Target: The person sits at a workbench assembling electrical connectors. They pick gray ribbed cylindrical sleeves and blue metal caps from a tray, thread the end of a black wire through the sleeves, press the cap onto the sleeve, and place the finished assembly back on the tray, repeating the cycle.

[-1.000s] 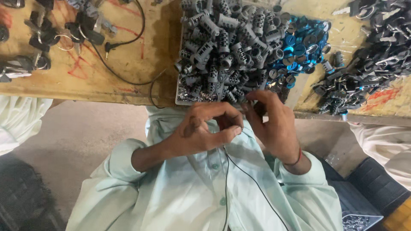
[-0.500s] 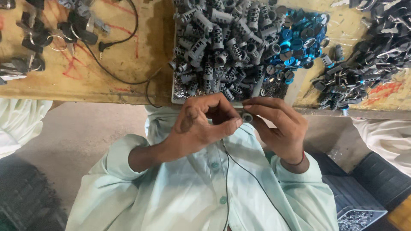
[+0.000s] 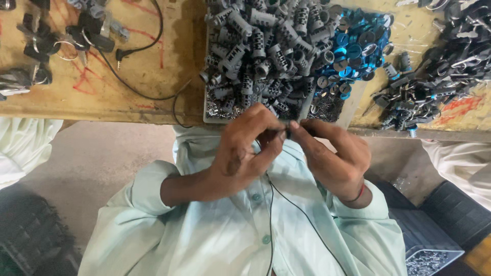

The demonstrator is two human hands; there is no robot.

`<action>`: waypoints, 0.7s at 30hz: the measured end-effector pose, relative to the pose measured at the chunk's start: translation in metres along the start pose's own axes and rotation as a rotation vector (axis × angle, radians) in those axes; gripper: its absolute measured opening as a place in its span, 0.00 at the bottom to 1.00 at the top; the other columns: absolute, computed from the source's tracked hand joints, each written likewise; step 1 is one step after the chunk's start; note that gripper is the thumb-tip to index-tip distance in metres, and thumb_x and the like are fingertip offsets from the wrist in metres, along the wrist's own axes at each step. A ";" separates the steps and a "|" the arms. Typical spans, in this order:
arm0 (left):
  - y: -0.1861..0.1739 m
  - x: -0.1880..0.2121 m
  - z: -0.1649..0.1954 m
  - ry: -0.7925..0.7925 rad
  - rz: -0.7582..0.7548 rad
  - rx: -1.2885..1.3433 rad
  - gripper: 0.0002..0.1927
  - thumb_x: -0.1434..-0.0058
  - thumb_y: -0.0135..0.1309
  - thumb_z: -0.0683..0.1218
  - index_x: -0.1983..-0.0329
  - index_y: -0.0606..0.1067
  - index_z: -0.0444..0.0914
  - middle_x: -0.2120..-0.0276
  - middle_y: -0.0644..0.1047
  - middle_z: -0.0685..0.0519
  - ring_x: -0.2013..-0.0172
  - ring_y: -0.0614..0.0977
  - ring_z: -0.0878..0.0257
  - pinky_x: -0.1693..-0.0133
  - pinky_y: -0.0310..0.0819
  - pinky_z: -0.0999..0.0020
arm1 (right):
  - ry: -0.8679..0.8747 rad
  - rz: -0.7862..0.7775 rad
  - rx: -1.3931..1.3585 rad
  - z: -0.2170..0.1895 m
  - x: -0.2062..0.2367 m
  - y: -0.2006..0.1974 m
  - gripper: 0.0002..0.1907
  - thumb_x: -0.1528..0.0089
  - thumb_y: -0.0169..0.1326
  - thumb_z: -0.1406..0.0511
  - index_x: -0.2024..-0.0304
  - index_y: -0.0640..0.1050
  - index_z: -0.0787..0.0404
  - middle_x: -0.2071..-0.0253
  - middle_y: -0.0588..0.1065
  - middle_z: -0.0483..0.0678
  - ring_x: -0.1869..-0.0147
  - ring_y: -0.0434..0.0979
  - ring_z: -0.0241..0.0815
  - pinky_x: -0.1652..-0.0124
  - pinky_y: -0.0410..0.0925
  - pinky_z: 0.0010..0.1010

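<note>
So the person had both hands up close to the chest, right at the near edge of the wooden bench [image 3: 128,76]. The left hand [image 3: 240,153] and right hand [image 3: 332,158] met fingertip to fingertip around one small dark part [image 3: 286,132], fingers curled in narrow and pinching it from both sides. Honestly the part was mostly buried under the fingertips, so I couldn't tell if it was one piece or two being fitted together.

Just past the hands sat a tray [image 3: 353,110] heaped with grey ribbed cylinders [image 3: 255,46] on the left and blue ring caps [image 3: 353,51] on the right. Further right was a pile of dark assembled pieces [image 3: 434,87]. Off to the left, a few keys and rings [image 3: 46,46] and a loose black cable [image 3: 138,87] trailing over the bench.

My guess on handling: the part looked like a small cast metal bit, stiff, light enough for fingertips, not fragile, but small and smooth enough to slip out. Best grip was probably across the ribbed sides with thumb and forefinger, which gives the pads something to bite on.
</note>
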State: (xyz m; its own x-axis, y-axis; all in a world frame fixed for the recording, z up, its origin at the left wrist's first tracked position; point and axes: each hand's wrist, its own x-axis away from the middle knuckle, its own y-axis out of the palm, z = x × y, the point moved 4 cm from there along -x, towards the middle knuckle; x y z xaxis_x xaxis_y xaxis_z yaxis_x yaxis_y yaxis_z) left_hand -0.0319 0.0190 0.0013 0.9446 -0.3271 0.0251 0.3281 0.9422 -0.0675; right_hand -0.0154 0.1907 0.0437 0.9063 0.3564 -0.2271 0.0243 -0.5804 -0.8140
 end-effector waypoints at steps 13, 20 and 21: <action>-0.003 0.005 -0.008 0.074 -0.197 0.217 0.11 0.38 0.65 0.36 0.53 0.80 0.35 0.56 0.84 0.47 0.56 0.88 0.59 0.53 0.84 0.68 | 0.416 -0.068 0.392 0.069 0.014 -0.002 0.11 0.37 0.68 0.72 0.55 0.80 0.61 0.62 0.74 0.53 0.64 0.77 0.50 0.64 0.67 0.37; 0.013 -0.005 -0.015 0.052 -0.200 0.359 0.09 0.38 0.65 0.36 0.55 0.79 0.35 0.56 0.84 0.48 0.54 0.88 0.59 0.50 0.84 0.67 | 0.810 0.011 -0.665 0.060 0.036 -0.020 0.08 0.31 0.55 0.76 0.50 0.75 0.67 0.61 0.77 0.49 0.62 0.78 0.35 0.62 0.72 0.25; 0.014 -0.005 -0.014 0.061 -0.195 0.360 0.09 0.37 0.65 0.36 0.55 0.79 0.35 0.56 0.84 0.48 0.54 0.88 0.58 0.50 0.84 0.66 | 0.810 0.015 -0.813 0.050 0.040 -0.022 0.10 0.34 0.55 0.77 0.49 0.75 0.67 0.61 0.78 0.49 0.63 0.79 0.35 0.63 0.73 0.24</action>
State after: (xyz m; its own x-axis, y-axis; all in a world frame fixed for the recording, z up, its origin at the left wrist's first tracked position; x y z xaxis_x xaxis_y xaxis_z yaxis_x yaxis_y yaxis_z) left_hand -0.0322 0.0325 -0.0137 0.8666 -0.4959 -0.0566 0.4899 0.8234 0.2863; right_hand -0.0008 0.2544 0.0255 0.9069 -0.0591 0.4171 0.0097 -0.9869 -0.1610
